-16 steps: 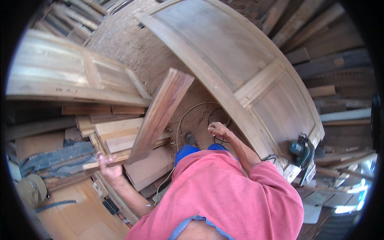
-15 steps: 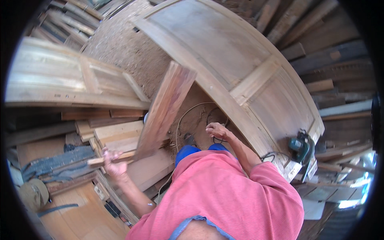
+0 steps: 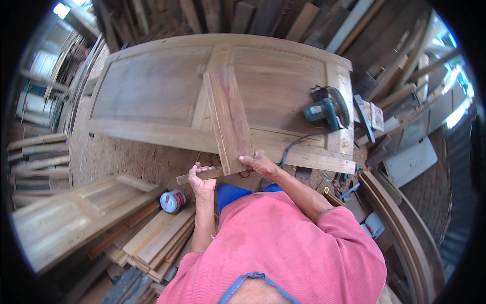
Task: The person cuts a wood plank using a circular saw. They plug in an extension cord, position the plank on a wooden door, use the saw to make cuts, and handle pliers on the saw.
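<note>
While both hands grip the near ends of loose timber, the scene stands as follows. Left hand (image 3: 201, 178): fingers curled tight round a narrow wooden strip (image 3: 202, 175) that runs crosswise under the near end of the plank. Right hand (image 3: 260, 164): fingers closed on the near right corner of a reddish-brown plank (image 3: 229, 119), thumb on top. Plank: lies lengthwise away from the person, its far part resting on a large pale panelled door (image 3: 152, 91) laid flat, roughly along the door's middle upright; its near end overhangs the door's edge and appears carried by the hands alone. Judged progress: plank is lifted and brought onto the door, not yet let go; whether it sits in its final place cannot be told, and both pieces remain in hand. Circular saw (image 3: 326, 109): green, resting on the door's right side, well apart from the plank, cord trailing off the near edge. Small can (image 3: 172, 201): red and white, on its side on the sawdust floor, near the left forearm. Stacked boards (image 3: 152, 235): on the floor to the person's left. Second panelled door (image 3: 66, 218): lower left, beside the stack.
</note>
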Motion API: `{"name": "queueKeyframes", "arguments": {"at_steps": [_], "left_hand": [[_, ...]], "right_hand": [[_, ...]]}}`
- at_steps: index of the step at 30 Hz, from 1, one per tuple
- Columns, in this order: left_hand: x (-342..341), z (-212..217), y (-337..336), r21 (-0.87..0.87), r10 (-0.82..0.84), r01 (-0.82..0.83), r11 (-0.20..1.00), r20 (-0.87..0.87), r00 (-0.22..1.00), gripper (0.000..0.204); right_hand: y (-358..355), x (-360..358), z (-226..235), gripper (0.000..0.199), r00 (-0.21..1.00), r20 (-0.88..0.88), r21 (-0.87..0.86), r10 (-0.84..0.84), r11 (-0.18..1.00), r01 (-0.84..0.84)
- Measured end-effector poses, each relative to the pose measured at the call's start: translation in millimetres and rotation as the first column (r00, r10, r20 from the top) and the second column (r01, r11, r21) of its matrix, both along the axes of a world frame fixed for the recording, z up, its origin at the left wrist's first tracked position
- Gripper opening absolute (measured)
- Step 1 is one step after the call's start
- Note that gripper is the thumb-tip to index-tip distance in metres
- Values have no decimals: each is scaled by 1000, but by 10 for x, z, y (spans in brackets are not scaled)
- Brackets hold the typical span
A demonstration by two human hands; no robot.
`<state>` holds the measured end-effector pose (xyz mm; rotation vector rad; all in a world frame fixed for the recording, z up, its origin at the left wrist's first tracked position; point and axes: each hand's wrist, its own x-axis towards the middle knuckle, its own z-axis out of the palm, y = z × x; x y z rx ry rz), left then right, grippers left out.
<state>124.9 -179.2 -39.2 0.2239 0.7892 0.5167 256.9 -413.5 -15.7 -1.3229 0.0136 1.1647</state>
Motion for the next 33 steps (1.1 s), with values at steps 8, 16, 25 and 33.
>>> {"name": "queueKeyframes", "arguments": {"at_steps": [8, 16, 25, 33], "left_hand": [[331, 125, -639, 201, -653, 974, 109, -724, 222, 35], [1101, 128, -562, 117, 26, 447, -887, -954, 300, 56], [1458, 139, -643, 218, -157, 612, -760, -976, 153, 34], [1445, 96, -721, 240, -204, 668, -704, -970, 134, 38]], "right_hand": [[-677, 398, -302, 48, 939, 308, -160, -152, 965, 209], [-733, 432, 115, 43, 973, 86, -121, -216, 967, 226], [-2077, 1589, 286, 61, 431, 872, -489, 231, 373, 789], [-2415, 2148, -236, 72, 613, 729, -680, 306, 431, 593]]}}
